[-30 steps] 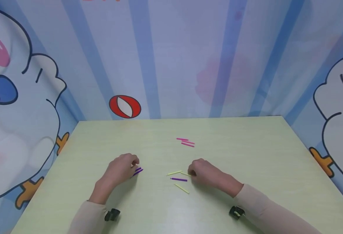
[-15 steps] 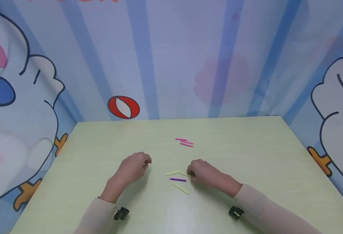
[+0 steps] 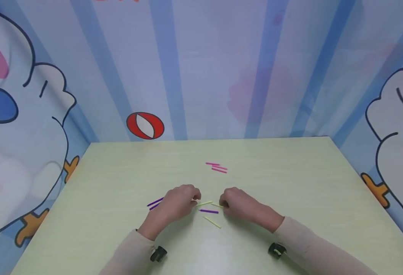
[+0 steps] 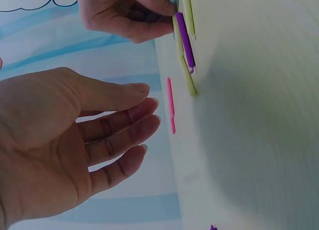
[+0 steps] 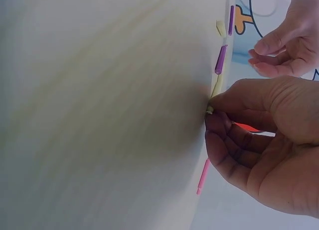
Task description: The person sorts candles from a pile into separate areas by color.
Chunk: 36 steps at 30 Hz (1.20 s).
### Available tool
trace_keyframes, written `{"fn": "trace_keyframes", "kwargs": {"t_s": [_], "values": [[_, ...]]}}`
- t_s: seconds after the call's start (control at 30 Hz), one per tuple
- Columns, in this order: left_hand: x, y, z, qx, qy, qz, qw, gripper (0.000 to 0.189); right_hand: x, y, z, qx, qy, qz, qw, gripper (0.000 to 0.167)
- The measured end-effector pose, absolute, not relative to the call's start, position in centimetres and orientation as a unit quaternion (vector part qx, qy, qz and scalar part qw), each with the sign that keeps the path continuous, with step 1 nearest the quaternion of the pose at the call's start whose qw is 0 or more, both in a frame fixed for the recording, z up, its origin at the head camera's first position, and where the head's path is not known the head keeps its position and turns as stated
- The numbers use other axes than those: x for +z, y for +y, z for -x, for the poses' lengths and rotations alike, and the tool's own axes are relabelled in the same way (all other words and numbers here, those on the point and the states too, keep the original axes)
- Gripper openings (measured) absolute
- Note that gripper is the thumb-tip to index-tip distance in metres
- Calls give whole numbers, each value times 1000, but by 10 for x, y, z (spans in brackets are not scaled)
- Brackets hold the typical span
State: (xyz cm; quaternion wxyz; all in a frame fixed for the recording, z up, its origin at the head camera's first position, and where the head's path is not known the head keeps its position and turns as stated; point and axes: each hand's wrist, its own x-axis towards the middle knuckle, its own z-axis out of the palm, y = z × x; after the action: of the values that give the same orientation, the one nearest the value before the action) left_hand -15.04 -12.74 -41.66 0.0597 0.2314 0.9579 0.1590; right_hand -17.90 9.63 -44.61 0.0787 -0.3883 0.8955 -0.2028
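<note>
Beyond the lone purple stick (image 3: 208, 211), a yellow stick (image 3: 216, 205) is being pinched by the right hand (image 3: 240, 203); leftward, the left hand (image 3: 178, 201) is being held loosely spread. Orange lettering (image 3: 131, 0) is being cropped illegibly.

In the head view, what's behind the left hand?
Two purple sticks poke out from behind the left hand; their other ends, and the tabletop behind the hand, are covered there.

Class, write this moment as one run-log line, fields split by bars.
left hand: empty, fingers loosely bent | right hand: pinches yellow stick | pink sticks: three, farther back on table
</note>
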Motion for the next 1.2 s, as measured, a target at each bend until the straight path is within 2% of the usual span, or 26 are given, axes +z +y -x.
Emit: {"fn": "trace_keyframes", "kwargs": {"t_s": [0.53, 0.9, 1.2], "values": [[-430, -106, 146, 136, 954, -263, 48, 15, -446, 96, 176, -203, 896, 389, 74, 25], [-431, -102, 147, 136, 952, -272, 44, 14, -447, 97, 177, -206, 891, 399, 65, 29], [-434, -100, 148, 132, 952, -271, 62, 16, -447, 98, 179, -209, 894, 390, 67, 27]]}}
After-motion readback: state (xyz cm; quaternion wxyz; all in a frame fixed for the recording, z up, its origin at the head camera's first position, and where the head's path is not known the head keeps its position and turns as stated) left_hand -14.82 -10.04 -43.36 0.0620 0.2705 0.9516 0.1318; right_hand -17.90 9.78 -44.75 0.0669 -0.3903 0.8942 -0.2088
